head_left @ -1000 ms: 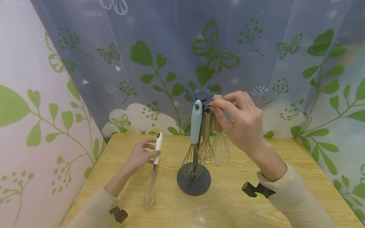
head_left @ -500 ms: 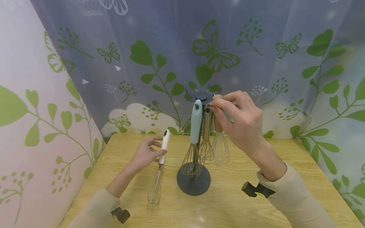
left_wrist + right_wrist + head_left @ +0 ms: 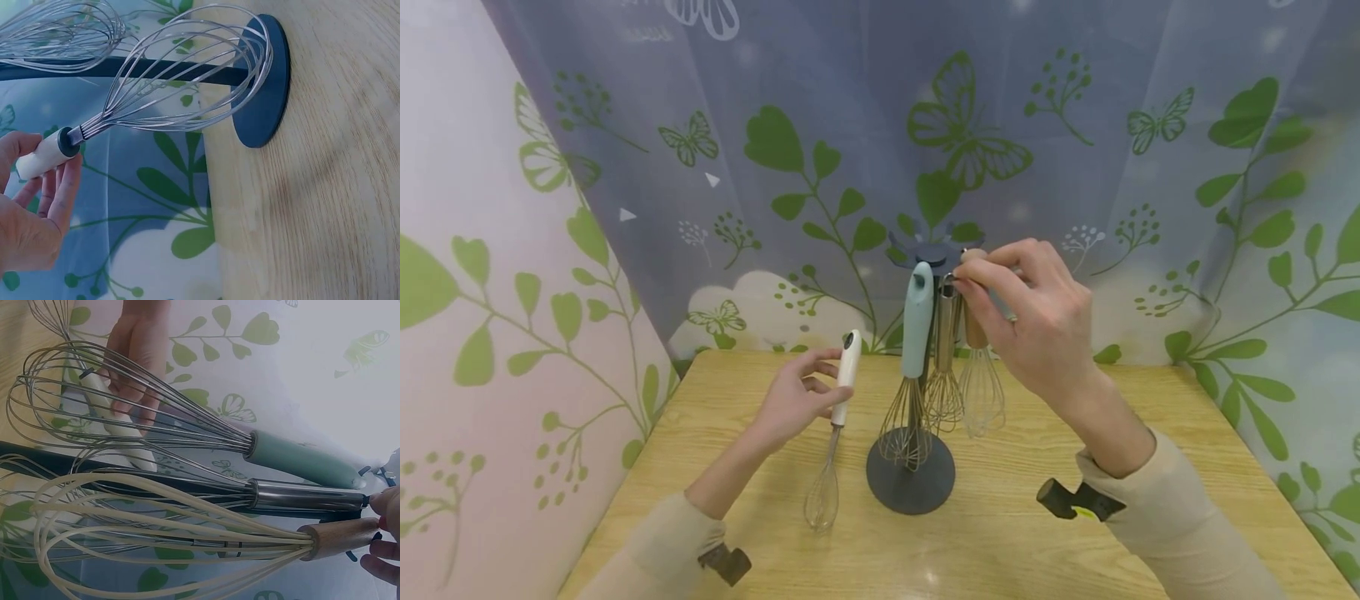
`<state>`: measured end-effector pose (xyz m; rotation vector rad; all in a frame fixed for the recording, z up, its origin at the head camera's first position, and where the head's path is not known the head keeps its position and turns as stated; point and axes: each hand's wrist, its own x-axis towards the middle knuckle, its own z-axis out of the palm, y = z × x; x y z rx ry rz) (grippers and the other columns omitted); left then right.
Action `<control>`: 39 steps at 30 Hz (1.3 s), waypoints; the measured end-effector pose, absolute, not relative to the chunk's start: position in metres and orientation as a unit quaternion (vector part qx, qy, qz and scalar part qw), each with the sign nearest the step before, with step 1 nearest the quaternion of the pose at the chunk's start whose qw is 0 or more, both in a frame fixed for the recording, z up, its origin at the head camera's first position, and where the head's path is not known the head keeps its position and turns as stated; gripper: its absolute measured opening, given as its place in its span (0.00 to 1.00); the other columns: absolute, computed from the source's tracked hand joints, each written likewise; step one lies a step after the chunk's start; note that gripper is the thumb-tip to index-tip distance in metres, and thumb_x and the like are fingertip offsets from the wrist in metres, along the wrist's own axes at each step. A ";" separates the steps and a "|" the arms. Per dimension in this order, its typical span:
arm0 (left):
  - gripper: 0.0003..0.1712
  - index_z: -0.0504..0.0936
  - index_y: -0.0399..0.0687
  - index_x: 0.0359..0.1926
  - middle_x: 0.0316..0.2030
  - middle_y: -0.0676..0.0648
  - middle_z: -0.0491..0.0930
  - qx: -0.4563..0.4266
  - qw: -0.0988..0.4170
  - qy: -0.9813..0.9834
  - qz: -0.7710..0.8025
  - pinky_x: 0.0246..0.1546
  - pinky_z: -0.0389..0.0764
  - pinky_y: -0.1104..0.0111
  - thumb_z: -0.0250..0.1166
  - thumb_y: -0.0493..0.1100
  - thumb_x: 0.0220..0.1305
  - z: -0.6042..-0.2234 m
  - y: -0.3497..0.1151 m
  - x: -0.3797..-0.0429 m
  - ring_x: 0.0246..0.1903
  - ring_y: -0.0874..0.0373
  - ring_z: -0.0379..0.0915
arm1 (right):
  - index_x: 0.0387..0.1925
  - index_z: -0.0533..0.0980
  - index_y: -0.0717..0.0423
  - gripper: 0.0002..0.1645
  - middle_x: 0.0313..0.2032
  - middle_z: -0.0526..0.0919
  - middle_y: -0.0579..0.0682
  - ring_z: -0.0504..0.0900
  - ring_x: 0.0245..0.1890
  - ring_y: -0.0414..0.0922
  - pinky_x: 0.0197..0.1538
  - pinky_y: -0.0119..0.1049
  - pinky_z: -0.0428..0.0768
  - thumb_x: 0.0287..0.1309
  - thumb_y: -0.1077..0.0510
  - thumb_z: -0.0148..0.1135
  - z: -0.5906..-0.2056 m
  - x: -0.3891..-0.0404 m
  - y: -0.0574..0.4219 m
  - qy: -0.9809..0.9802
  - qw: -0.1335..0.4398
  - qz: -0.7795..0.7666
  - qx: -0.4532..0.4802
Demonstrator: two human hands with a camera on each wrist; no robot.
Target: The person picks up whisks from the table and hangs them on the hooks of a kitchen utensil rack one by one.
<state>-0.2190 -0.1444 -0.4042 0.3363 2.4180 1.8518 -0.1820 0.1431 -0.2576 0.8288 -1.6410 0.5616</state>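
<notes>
My left hand point(image 3: 801, 396) grips a whisk by its white handle point(image 3: 848, 367), thumb on one side and fingers on the other. Its wire loops hang downward, left of the dark whisk stand point(image 3: 891, 487). Up at the stand's top, my right hand point(image 3: 1041, 308) pinches the ring end of a steel-handled whisk point(image 3: 946, 333) between thumb and forefinger. In the right wrist view, those fingertips also lie close to the end of a wooden-handled whisk point(image 3: 340, 539). A light teal-handled whisk point(image 3: 916, 325) hangs at the front of the stand.
Another whisk point(image 3: 231, 545) hangs behind the wooden-handled one, partly hidden. The stand's round base rests on the wood-grain table point(image 3: 1037, 550). A printed curtain point(image 3: 850, 125) closes off the back, and patterned sheets flank both sides. Wrist cameras point(image 3: 1078, 500) sit on both sleeves.
My left hand has carried the white-handled whisk to the right and slightly up, nearer the stand. The right hand stays at the steel-handled whisk's ring.
</notes>
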 end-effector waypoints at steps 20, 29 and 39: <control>0.34 0.75 0.43 0.70 0.56 0.34 0.80 0.157 -0.001 0.784 0.600 0.34 0.90 0.65 0.74 0.34 0.63 -0.383 -0.135 -0.204 0.38 0.57 0.84 | 0.40 0.88 0.56 0.15 0.35 0.84 0.57 0.80 0.33 0.55 0.25 0.45 0.73 0.75 0.50 0.64 -0.258 -0.181 0.143 -0.699 0.575 0.238 0.351; 0.33 0.77 0.43 0.69 0.54 0.36 0.82 0.183 -0.031 0.792 0.581 0.34 0.87 0.67 0.74 0.34 0.63 -0.369 -0.131 -0.195 0.38 0.55 0.84 | 0.39 0.87 0.57 0.16 0.34 0.83 0.57 0.80 0.34 0.55 0.27 0.45 0.74 0.75 0.50 0.64 -0.258 -0.182 0.143 -0.701 0.572 0.239 0.352; 0.32 0.77 0.37 0.67 0.53 0.33 0.82 0.217 -0.059 0.790 0.570 0.35 0.86 0.69 0.74 0.31 0.62 -0.350 -0.130 -0.194 0.37 0.59 0.84 | 0.39 0.87 0.57 0.16 0.35 0.83 0.58 0.80 0.34 0.56 0.29 0.46 0.74 0.75 0.49 0.63 -0.258 -0.182 0.143 -0.696 0.575 0.245 0.353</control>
